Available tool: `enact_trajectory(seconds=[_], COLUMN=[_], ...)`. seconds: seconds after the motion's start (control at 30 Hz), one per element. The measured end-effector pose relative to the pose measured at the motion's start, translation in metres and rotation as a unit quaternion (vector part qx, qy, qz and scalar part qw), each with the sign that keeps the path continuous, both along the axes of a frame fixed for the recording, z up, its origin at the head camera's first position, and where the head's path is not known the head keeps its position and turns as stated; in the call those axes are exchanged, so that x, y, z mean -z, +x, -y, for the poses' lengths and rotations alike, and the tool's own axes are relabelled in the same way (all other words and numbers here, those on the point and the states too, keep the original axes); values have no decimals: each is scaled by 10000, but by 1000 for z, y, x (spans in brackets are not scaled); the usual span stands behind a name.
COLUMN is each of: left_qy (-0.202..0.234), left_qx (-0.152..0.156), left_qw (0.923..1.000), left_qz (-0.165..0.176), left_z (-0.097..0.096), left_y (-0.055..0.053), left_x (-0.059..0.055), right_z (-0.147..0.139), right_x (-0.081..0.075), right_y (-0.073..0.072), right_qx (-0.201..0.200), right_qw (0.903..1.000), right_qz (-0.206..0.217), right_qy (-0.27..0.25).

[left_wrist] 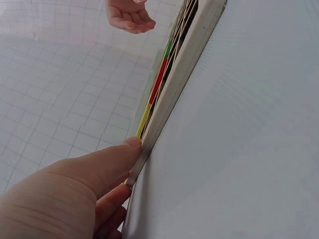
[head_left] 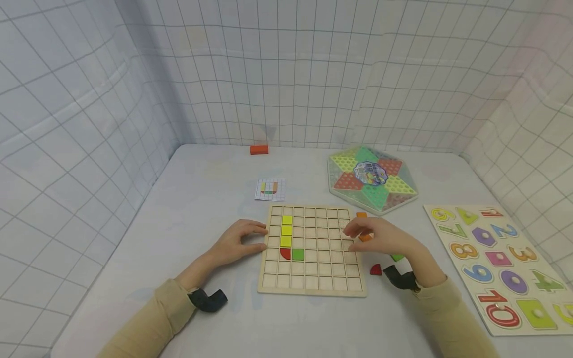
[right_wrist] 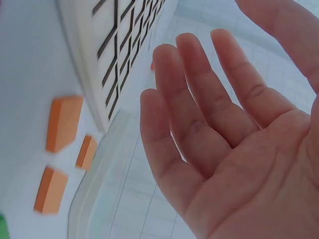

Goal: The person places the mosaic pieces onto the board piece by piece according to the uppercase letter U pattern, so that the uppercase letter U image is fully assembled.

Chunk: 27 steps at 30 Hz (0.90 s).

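A wooden grid board (head_left: 319,293) lies flat with several pieces in its cells. Three yellow squares (head_left: 286,230) form a column, with a red quarter-circle (head_left: 285,253) below them and a green square (head_left: 298,254) beside that. My left hand (head_left: 238,240) rests at the board's left edge, thumb and fingertips spread along its side. Over the right edge hovers my right hand (head_left: 384,237), holding nothing, its fingers loosely bent in the right wrist view. Orange pieces (right_wrist: 65,123) lie right of the board, partly hidden by that hand in the head view.
Near the right wrist lie a loose red quarter-circle (head_left: 375,269) and a green piece (head_left: 397,257). Behind the board are a pattern card (head_left: 270,197), a red block (head_left: 258,149) and a hexagonal Chinese checkers box (head_left: 333,184). A number puzzle board (head_left: 481,258) occupies the right side.
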State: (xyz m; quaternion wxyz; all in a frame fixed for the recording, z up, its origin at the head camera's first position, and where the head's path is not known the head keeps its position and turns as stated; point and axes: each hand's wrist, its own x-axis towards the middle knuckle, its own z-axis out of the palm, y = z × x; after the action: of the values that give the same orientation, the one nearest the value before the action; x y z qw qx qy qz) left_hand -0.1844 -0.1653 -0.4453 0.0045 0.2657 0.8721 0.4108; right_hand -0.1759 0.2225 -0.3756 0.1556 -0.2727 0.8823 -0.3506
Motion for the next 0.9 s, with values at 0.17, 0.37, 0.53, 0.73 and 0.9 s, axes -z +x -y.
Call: enact_trajectory(seconds=[0.17, 0.37, 0.53, 0.73, 0.9], left_qy=[-4, -35, -19, -31, -83], left_qx=[-11, -44, -3, -20, -50], left_qw=[10000, 9998, 9999, 9999, 9997], left_qz=[21, 173, 113, 136, 217], left_z=[0, 0, 0, 0, 1], left_y=[0, 0, 0, 0, -1], left_x=[0, 0, 0, 0, 0], right_z=[-22, -42, -54, -63, -70], right_x=[1, 4, 8, 12, 14], right_y=[3, 6, 6, 7, 9], right_qx=[244, 488, 646, 808, 857], right_qw=[9994, 9977, 9964, 9958, 9959], right_qz=[-216, -444, -517, -368, -200], right_qy=[-69, -158, -200, -216, -185])
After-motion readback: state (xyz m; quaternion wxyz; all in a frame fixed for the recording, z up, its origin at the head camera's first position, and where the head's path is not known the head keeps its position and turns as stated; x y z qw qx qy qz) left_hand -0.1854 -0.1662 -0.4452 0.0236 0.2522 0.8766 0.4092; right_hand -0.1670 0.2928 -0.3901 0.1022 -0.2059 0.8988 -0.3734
